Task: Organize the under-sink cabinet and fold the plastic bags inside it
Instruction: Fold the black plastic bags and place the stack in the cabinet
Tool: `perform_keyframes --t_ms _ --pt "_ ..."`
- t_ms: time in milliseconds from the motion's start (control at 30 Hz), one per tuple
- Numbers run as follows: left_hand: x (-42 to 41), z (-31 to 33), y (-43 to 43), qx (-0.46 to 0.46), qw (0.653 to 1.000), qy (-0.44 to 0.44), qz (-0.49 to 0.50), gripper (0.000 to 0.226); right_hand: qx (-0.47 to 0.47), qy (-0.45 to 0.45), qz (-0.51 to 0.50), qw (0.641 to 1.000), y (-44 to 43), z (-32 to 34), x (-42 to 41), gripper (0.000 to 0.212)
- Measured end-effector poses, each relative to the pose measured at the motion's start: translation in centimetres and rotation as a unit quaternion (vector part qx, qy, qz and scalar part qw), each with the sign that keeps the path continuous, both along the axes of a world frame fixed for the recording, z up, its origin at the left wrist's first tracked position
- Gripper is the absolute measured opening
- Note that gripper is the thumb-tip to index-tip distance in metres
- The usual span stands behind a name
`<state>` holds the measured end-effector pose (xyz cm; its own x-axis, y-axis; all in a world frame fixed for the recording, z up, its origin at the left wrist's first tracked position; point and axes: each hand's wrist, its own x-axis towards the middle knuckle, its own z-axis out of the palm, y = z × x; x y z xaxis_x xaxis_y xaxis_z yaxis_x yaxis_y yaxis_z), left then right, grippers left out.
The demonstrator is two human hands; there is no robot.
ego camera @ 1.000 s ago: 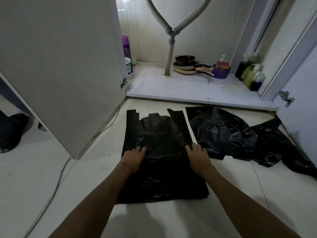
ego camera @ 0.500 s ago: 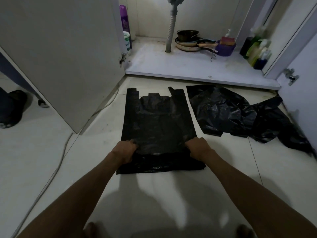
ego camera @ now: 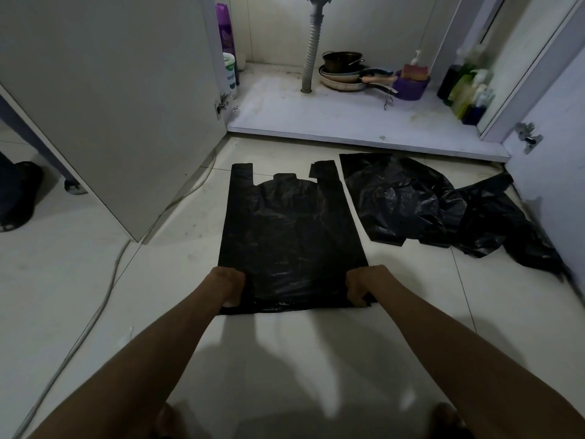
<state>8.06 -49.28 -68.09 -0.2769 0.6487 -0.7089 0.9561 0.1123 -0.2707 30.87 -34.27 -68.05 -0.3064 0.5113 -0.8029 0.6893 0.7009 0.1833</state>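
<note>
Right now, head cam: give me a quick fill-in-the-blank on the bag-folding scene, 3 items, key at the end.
1. Both hands grip the near corners of a flat ____ plastic bag on the floor.
2. The bag's two handles point toward the ____.
3. The crumpled bags lie to the ____ of the flat one.

Missing words: black; cabinet; right
</note>
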Motion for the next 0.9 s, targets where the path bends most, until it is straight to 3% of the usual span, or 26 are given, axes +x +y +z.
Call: perform_keyframes --t_ms 100,167,267,367,467,533,600,667,733,833,900 --pt "0.3 0.7 0.5 -0.021 1.0 0.018 0.014 0.037 -0.058 -0.075 -0.004 0.995 0.7 1.2 -1.5 0.007" --pt "0.2 0.8 0.7 -0.044 0.998 0.03 0.018 0.036 -0.091 -0.054 -0.034 0.994 1.2 1.0 -2.0 0.012" --pt "-0.5 1.3 1.5 -0.09 0.994 0.033 0.043 0.036 -0.029 0.129 -0.102 0.986 1.6 -0.3 -2.4 0.022" --pt "-1.7 1.8 3.7 -0.12 0.983 -0.064 0.121 0.035 0.069 0.279 -0.066 0.956 1.8 -1.2 -3.2 0.037" --pt "-1.5 2.2 5.4 0.005 0.959 -0.176 0.224 0.059 0.091 0.319 -0.056 0.942 1.2 -2.5 -4.1 0.065" --pt "-0.7 1.5 6.0 0.101 0.95 -0.185 0.229 0.081 0.06 0.282 -0.058 0.956 1.0 -3.4 -4.5 0.087" --pt "0.1 0.1 5.8 0.106 0.957 -0.171 0.208 0.111 0.05 0.239 -0.04 0.969 0.9 -3.8 -4.6 0.094" --pt "0.5 -1.3 5.4 0.073 0.97 -0.144 0.183 0.133 0.067 0.224 -0.011 0.972 1.1 -3.6 -4.8 0.092" --pt "0.4 -2.1 5.5 0.051 0.976 -0.124 0.171 0.142 0.082 0.232 0.0 0.969 1.6 -3.1 -5.1 0.086" --pt "-0.3 -1.6 6.5 0.071 0.972 -0.136 0.181 0.134 0.091 0.291 -0.034 0.952 2.2 -3.2 -5.8 0.065" --pt "-0.8 -0.9 7.6 0.099 0.966 -0.147 0.189 0.126 0.089 0.325 -0.057 0.94 2.5 -3.6 -6.3 0.064"
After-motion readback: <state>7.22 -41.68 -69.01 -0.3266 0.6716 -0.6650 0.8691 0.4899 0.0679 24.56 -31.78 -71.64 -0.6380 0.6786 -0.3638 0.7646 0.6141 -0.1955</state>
